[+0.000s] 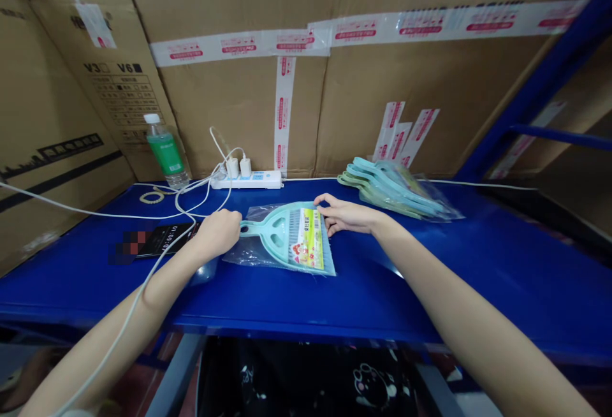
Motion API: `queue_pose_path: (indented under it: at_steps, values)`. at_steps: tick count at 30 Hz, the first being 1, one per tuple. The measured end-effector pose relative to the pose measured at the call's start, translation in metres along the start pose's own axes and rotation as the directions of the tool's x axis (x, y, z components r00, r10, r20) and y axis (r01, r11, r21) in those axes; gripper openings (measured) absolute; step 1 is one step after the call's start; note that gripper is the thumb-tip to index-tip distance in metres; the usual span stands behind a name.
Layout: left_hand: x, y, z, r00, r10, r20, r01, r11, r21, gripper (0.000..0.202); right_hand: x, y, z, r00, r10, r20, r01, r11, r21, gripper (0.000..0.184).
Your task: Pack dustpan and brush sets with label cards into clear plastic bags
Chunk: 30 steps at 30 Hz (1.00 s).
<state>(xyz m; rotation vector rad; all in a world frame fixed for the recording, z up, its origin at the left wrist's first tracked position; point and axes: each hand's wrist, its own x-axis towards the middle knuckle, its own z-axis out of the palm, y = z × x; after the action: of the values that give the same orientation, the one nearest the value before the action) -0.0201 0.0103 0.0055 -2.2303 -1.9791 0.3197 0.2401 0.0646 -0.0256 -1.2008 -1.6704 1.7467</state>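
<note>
L hand (pixel 220 233): fingers curled tight at handle end of lt-blue dustpan-&-brush set (pixel 282 229) in clear plastic bag; can't tell if handle or bag pinched. R hand (pixel 348 214): fingers bent, slightly parted, touching brush-side edge; pinch unclear. Set flat on blue table (pixel 363 302) btwn both hands' fingers, yellow label card (pixel 312 238) just L of R fingertips. Phone (pixel 162 240) L of L fingers; power strip (pixel 261 179) beyond them. Bagged dustpan pile (pixel 399 190) beyond R fingers, to R.

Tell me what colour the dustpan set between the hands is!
Pale turquoise: the dustpan set shows best in the head view.
</note>
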Motion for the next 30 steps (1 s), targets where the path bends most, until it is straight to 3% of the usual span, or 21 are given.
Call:
queue_pose_path:
  at_steps: [3, 10, 30]
  values:
    - [0.000, 0.000, 0.000, 1.000, 0.003, 0.003, -0.003, 1.000, 0.000, 0.034, 0.000, 0.001, -0.003, 1.000, 0.000, 0.026, -0.001, 0.999, 0.033, 0.022]
    - [0.000, -0.001, 0.002, 1.000, 0.001, -0.005, -0.001, 1.000, -0.001, 0.034, -0.006, 0.001, -0.006, 0.993, -0.038, 0.109, 0.036, 0.999, 0.023, 0.041]
    - [0.001, -0.002, 0.000, 1.000, -0.014, 0.009, 0.014, 0.999, 0.040, 0.036, 0.000, 0.008, -0.013, 0.995, -0.065, 0.075, 0.064, 0.998, 0.012, 0.054]
